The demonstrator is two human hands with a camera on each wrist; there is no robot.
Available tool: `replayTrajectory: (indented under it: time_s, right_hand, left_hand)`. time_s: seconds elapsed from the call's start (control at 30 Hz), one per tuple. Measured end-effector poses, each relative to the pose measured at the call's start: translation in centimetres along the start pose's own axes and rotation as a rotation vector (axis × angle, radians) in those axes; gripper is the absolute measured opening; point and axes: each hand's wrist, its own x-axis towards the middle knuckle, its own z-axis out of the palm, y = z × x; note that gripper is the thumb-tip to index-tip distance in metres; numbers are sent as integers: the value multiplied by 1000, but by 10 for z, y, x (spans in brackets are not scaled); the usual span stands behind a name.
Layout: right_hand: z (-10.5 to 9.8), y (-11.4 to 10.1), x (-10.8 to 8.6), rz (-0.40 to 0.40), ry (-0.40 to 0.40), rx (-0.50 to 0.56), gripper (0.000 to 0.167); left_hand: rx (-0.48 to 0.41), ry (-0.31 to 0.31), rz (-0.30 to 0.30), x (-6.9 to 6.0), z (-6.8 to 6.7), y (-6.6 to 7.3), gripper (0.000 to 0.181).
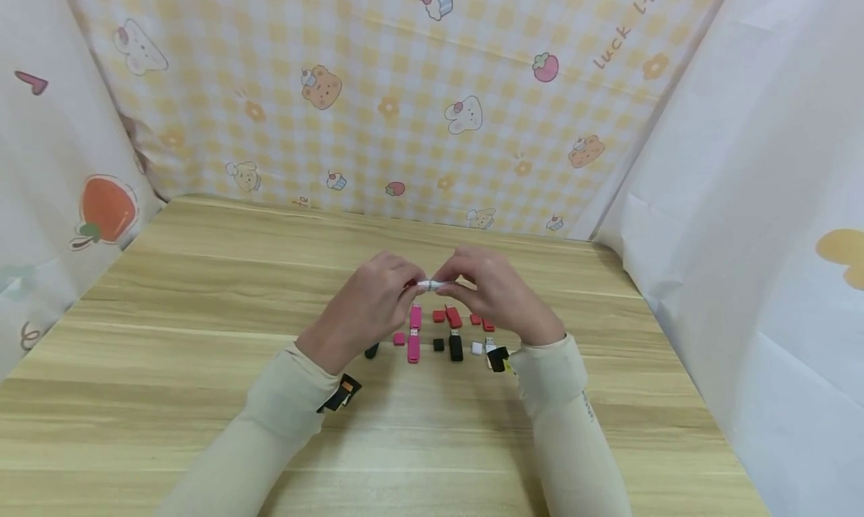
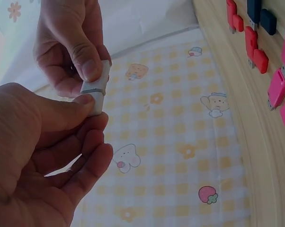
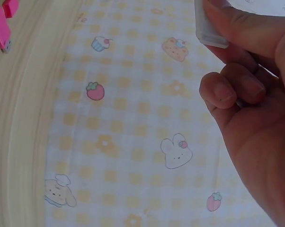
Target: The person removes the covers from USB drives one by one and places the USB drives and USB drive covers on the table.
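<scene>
Both hands meet above the table at a small white USB flash drive (image 1: 430,284). My left hand (image 1: 374,299) pinches one end of it between thumb and fingers, while my right hand (image 1: 496,290) pinches the other. A thin grey line crosses the white drive (image 2: 93,91) between the two thumbs in the left wrist view; whether cap and body are fully joined there I cannot tell. Only one end of the white drive (image 3: 211,35) shows in the right wrist view. Beneath the hands lie uncapped drives: pink (image 1: 413,347), red (image 1: 453,317) and black (image 1: 456,347).
Small caps lie beside the drives, among them a pink cap (image 1: 399,338), a black cap (image 1: 439,344) and a white cap (image 1: 477,348). Another white drive (image 1: 490,343) is partly covered by the right wrist's black piece. A patterned cloth (image 1: 391,142) stands behind the wooden table (image 1: 169,337).
</scene>
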Motion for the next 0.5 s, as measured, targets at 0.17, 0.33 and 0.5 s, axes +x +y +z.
replayTrajectory:
  time_s: [0.17,0.33,0.5]
  right_hand:
    - [-2,-2,-1,-8,-1,-2,8]
    - [-3,1,-3,-4,26,26,8]
    - [-3,1,-2,-6,19,22,7]
  left_hand:
    - [10,-6,4,0,-3,2,10]
    - [-20,19,7,1,-6,4,10]
    - [-16,22,11,1,-5,4,10]
